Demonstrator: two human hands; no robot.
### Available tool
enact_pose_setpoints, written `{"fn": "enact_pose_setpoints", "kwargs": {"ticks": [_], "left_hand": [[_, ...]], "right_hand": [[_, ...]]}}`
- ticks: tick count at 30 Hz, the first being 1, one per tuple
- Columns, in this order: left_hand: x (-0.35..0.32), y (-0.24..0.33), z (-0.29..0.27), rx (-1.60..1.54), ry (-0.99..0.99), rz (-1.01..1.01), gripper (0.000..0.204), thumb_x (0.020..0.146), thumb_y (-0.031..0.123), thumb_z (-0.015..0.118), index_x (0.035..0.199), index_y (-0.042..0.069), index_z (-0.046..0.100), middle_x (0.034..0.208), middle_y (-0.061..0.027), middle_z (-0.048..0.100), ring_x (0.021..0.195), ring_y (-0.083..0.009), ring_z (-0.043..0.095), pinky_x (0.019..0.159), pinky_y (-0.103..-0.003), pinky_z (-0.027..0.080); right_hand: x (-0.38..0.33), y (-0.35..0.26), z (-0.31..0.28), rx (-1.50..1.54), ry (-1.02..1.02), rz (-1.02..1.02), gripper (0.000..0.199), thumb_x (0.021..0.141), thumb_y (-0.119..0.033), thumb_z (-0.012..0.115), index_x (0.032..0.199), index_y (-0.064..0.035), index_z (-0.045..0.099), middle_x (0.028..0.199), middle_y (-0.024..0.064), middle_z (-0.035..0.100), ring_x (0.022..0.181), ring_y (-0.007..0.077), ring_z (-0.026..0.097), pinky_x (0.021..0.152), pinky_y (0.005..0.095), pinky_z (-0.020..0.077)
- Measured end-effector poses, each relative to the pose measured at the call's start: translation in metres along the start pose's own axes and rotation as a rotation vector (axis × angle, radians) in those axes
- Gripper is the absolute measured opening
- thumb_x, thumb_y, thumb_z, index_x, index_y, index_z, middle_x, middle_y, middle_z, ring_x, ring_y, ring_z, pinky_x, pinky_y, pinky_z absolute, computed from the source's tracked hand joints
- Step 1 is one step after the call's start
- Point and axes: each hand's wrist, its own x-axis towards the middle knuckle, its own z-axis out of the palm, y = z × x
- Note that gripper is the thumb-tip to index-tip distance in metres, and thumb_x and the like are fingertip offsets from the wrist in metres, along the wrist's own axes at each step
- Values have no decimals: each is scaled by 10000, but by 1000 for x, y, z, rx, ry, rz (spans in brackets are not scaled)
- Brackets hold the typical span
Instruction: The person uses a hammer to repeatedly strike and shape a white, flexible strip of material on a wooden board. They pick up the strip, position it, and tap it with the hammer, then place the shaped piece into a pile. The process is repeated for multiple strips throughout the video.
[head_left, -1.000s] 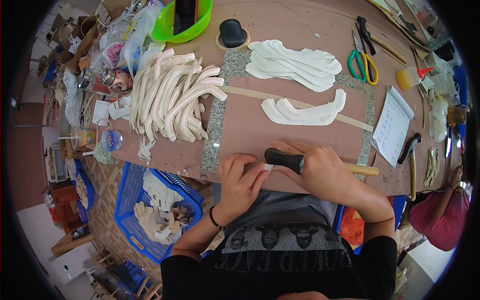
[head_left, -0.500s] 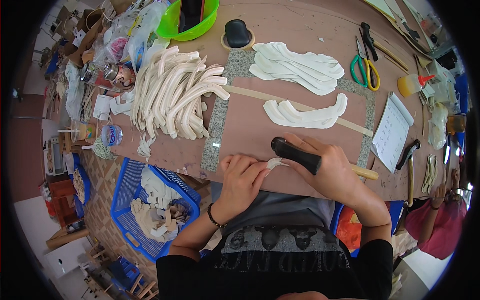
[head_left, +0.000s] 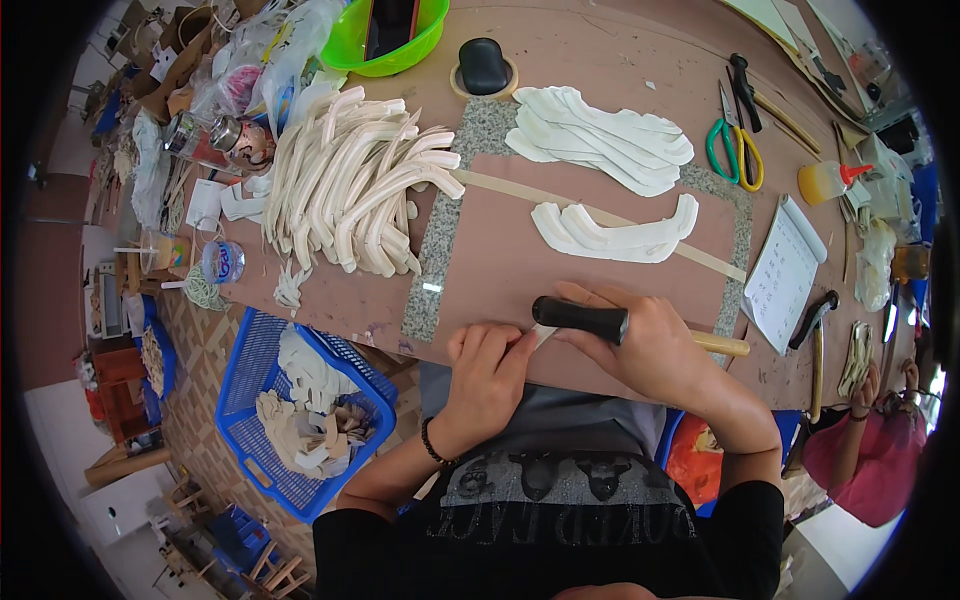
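At the front edge of the table, my left hand (head_left: 488,375) pinches a small pale leather-like strip (head_left: 543,334), most of it hidden by the fingers. My right hand (head_left: 655,345) is closed round a hammer (head_left: 580,319) with a black head and a light wooden handle. The hammer head lies level just above the strip, and the right fingertips are close beside it. Beyond my hands rest a few curved white pieces (head_left: 620,238), overlapping one another. Farther back lies a fanned stack of flat white pieces (head_left: 600,140).
A heap of folded cream strips (head_left: 350,190) lies on the left. Scissors (head_left: 735,150), a glue bottle (head_left: 830,182), a notepad (head_left: 785,270) and another hammer (head_left: 817,330) lie right. A blue basket (head_left: 230,415) with scraps stands below left. Another person (head_left: 865,460) sits at right.
The black hammer head has turned from slanting to nearly level and shifted slightly left. Less of the strip's curve shows between my hands. Both hands keep their holds.
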Motion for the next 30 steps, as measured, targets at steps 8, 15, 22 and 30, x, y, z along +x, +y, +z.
{"fn": "enact_pose_setpoints", "kwargs": {"ticks": [8, 15, 22, 30], "left_hand": [[-8, -1, 5, 40, 52, 34, 303, 787, 31, 746, 1087, 10, 712, 1024, -85, 627, 947, -262, 604, 861, -405, 397], [-24, 7, 7, 256, -15, 157, 387, 793, 163, 770, 1136, -2, 698, 1152, -126, 656, 1060, -271, 631, 914, -427, 411], [-35, 8, 6, 301, -14, 133, 415, 782, 237, 788, 1137, 35, 713, 1145, -107, 634, 1075, -272, 604, 932, -438, 398], [-16, 7, -1, 146, -42, 133, 351, 790, 271, 803, 1051, 55, 712, 996, -73, 577, 982, -265, 561, 918, -435, 374]], "right_hand": [[-1, -1, 4, -19, -4, -71, 610, 757, -85, 770, 1344, -45, 608, 919, 123, 665, 707, 346, 679, 597, 429, 558], [0, -6, 2, 13, 30, -172, 647, 743, -84, 778, 1363, -44, 597, 932, 117, 648, 710, 340, 675, 605, 432, 557], [6, -13, 2, -6, -14, -112, 654, 772, -125, 768, 1396, -58, 586, 961, 125, 666, 748, 346, 689, 619, 434, 560], [-7, -8, -9, -1, -75, 129, 463, 870, -203, 771, 1290, -40, 667, 994, 173, 717, 790, 377, 711, 680, 451, 574]]}}
